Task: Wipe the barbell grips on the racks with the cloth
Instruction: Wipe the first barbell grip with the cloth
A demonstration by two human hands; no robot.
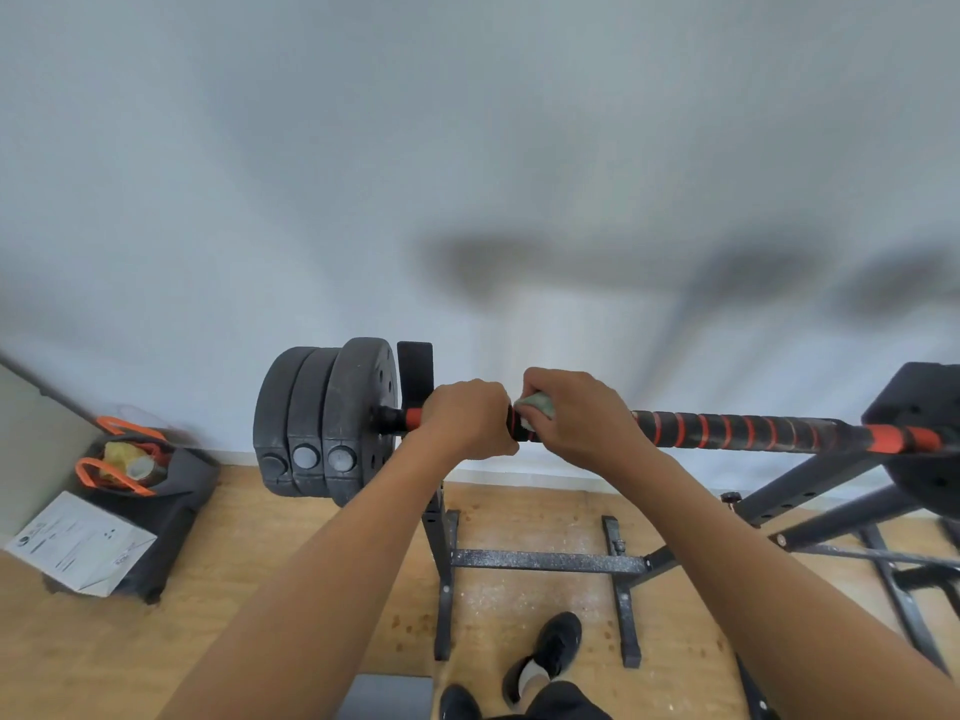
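A barbell [737,431] with a black grip wound in orange stripes lies across a black rack [545,561]. My left hand [467,420] grips the bar near its left end, just right of the orange collar. Right beside it my right hand [576,420] holds a pale green cloth [535,405] wrapped against the grip. Both hands nearly touch. Most of the cloth is hidden under my fingers.
Three black weight plates [322,423] sit on the bar's left end, and another plate [919,433] on the right end. A dark bag with orange handles [140,470] and a paper sheet [78,543] lie on the wooden floor at left. My black shoes [550,652] stand below the rack.
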